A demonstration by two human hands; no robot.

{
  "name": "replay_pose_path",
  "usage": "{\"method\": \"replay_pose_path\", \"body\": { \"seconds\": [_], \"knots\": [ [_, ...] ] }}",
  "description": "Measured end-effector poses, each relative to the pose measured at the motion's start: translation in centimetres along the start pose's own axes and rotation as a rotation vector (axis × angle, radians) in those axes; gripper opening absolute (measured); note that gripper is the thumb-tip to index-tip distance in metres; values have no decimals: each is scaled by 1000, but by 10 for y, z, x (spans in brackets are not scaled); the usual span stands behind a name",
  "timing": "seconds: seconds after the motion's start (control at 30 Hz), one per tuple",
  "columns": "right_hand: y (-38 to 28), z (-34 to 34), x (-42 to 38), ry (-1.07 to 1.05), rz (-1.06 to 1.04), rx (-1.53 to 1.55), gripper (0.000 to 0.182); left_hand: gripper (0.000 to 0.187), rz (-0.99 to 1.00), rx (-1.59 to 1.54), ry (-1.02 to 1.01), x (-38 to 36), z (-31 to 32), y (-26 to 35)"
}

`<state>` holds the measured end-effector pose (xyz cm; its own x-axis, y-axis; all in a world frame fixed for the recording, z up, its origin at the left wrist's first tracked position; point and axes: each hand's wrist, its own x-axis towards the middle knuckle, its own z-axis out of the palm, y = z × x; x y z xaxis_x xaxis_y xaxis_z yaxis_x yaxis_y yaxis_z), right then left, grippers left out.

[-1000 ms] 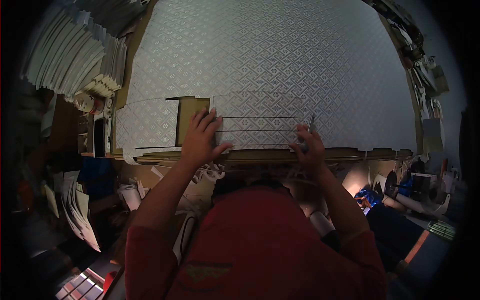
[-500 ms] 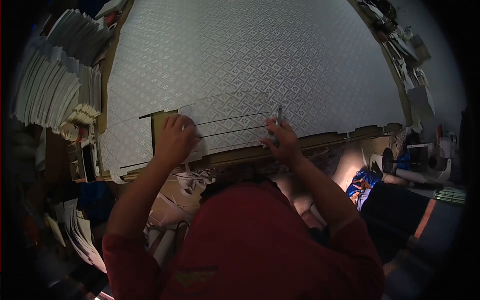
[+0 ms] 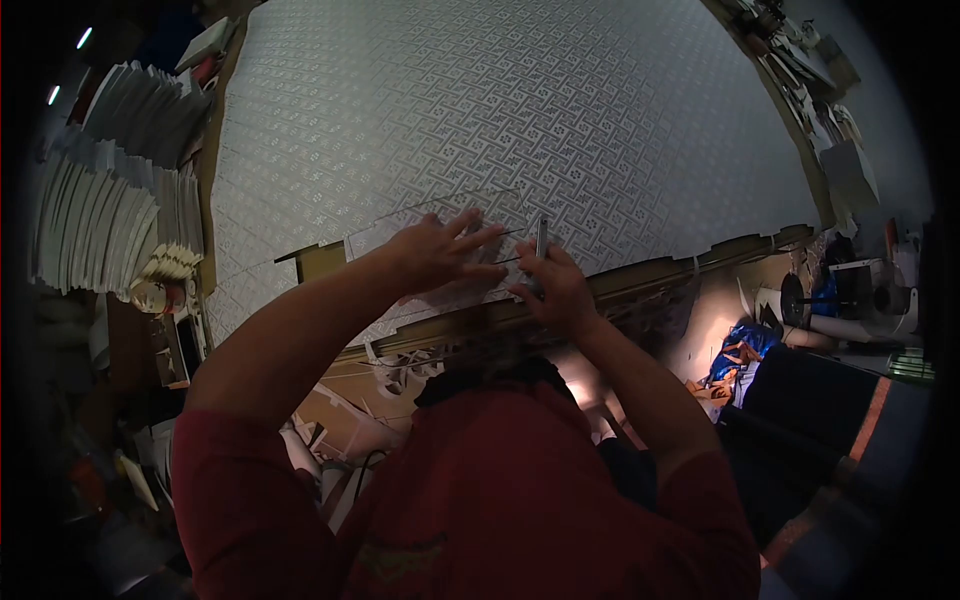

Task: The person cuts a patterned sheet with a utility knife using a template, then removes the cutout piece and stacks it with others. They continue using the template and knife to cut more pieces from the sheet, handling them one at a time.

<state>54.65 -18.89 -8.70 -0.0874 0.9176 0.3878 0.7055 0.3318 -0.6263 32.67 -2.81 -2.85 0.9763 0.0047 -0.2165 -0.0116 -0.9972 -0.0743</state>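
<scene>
White fabric with a woven lattice and flower pattern (image 3: pixel 420 110) covers the table. My left hand (image 3: pixel 450 250) lies on it near the front edge, fingers spread and pointing right. Beneath this hand is a cut piece of the fabric (image 3: pixel 375 238), with dark slits beside the fingers. Just to the right, my right hand (image 3: pixel 560 285) grips a slim metallic tool (image 3: pixel 542 238), which looks like a cutter and points away from me. Brown table surface (image 3: pixel 320 262) shows through a cut-out on the left.
Stacks of folded white material (image 3: pixel 95 225) stand at the left. A fan (image 3: pixel 880 300) is on the right, with a blue bag (image 3: pixel 745 350) nearer the table. Fabric scraps (image 3: pixel 405 372) hang below the front edge. Papers and tools line the right side.
My left hand has moved right along the fabric, close to my right hand, and its fingers have spread. My right hand has shifted slightly left with the tool.
</scene>
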Motion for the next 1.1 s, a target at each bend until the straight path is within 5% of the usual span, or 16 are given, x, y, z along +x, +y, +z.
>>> {"method": "replay_pose_path", "body": {
  "seconds": [0.1,0.4,0.7,0.77,0.87,1.1],
  "knots": [
    [-2,-1,1,-5,34,21,43,64,5,23,-138,5,-8,0],
    [5,-29,-11,67,26,204,27,78,-29,-43,-268,12,-17,1],
    [25,-84,-8,-177,200,469,23,88,-58,-48,-300,9,-9,0],
    [25,-93,4,-416,345,466,18,83,-57,-35,-312,9,-10,0],
    [24,-102,30,-490,174,310,18,76,-75,-51,-313,10,-15,2],
    [12,-102,64,-725,152,268,18,73,-94,-109,-289,5,-9,3]
  ]
}}
